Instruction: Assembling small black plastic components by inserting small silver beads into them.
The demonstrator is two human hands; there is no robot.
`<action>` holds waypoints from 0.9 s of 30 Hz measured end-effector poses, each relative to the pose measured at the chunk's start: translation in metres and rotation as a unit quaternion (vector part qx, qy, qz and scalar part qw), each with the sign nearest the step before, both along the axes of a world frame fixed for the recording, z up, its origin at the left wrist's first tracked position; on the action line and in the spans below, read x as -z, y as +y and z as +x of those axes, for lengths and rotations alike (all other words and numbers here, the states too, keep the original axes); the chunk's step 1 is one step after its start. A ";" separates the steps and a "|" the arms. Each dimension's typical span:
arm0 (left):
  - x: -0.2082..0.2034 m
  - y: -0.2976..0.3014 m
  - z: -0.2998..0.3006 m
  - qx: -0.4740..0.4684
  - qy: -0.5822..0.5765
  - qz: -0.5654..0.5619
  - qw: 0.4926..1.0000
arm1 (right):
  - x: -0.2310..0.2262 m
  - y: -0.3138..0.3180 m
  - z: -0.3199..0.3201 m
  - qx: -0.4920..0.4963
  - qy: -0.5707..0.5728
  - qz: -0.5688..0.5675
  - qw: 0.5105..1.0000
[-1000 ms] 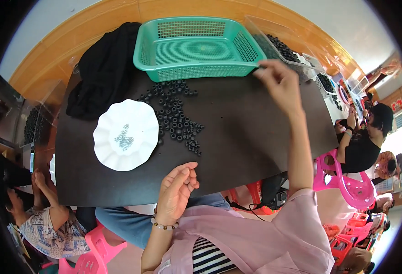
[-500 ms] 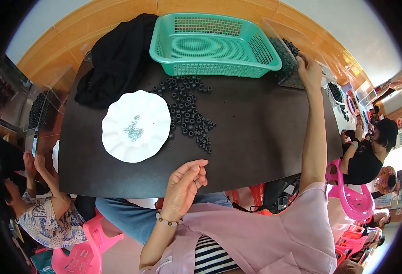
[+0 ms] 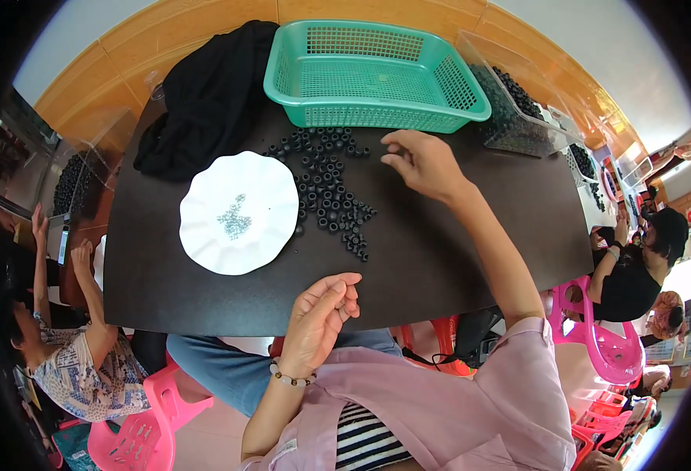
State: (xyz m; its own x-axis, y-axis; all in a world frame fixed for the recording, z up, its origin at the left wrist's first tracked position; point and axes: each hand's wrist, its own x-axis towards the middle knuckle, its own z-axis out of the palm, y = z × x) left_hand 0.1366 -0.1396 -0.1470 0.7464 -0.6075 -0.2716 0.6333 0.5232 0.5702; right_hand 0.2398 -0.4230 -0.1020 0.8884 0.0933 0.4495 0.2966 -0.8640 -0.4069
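Note:
My left hand is near the table's front edge, its fingers curled and the thumb pressed to them in a pinch. Whatever it may hold is too small or hidden to see. Over the table, right of the loose black pieces, hangs my right hand. Its thumb and forefinger are apart, with nothing visible between them. The small black ring-like pieces lie scattered in the middle of the dark table. Beside them on the left is a white wavy-rimmed plate bearing a little heap of tiny pale, shiny bits.
A green mesh basket stands at the back. Left of it lies a black cloth. A clear bin of black pieces is at the back right. People sit at both sides, near pink chairs.
My right hand has come out of the clear bin and moved left to beside the loose black pieces. My left hand has kept its pinch in nearly the same place.

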 end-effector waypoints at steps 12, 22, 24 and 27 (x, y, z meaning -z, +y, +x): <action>0.000 0.001 -0.001 0.003 0.003 -0.003 1.000 | 0.031 0.015 0.036 -0.005 0.011 -0.062 0.998; 0.000 0.000 0.001 0.006 0.007 -0.004 1.000 | 0.022 0.021 0.021 -0.043 -0.002 -0.014 0.999; -0.001 0.001 0.002 0.002 0.019 -0.005 1.000 | 0.013 0.031 0.007 -0.073 0.024 0.068 0.995; -0.004 0.001 0.004 -0.009 0.036 -0.013 0.999 | -0.003 0.051 -0.021 -0.135 0.011 0.114 0.984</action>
State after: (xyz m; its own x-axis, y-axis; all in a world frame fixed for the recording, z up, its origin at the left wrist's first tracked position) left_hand 0.1407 -0.1381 -0.1431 0.7364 -0.6022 -0.3085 0.6625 0.5491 0.5095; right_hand 0.2187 -0.3723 -0.0988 0.8548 0.2265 0.4670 0.4920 -0.6402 -0.5900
